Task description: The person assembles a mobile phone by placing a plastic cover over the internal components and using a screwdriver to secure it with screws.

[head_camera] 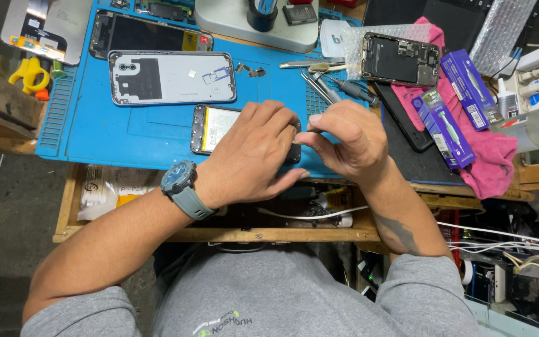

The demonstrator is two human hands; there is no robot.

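Note:
An opened phone (214, 126) with its battery showing lies on the blue work mat (107, 131). My left hand (254, 153) lies over its right part, fingers spread and pressing it down. My right hand (344, 140) sits just right of it, thumb and forefinger pinched together at the phone's right end; whether something tiny is between them cannot be seen. A grey watch (179, 181) is on my left wrist.
A silver phone back cover (171, 77) and a dark screen (148, 32) lie farther back on the mat. Another opened phone (399, 59), tweezers and screwdrivers (332, 84), purple boxes (444, 128) and a pink cloth (488, 156) are at right. A wooden drawer with cables (307, 215) is below.

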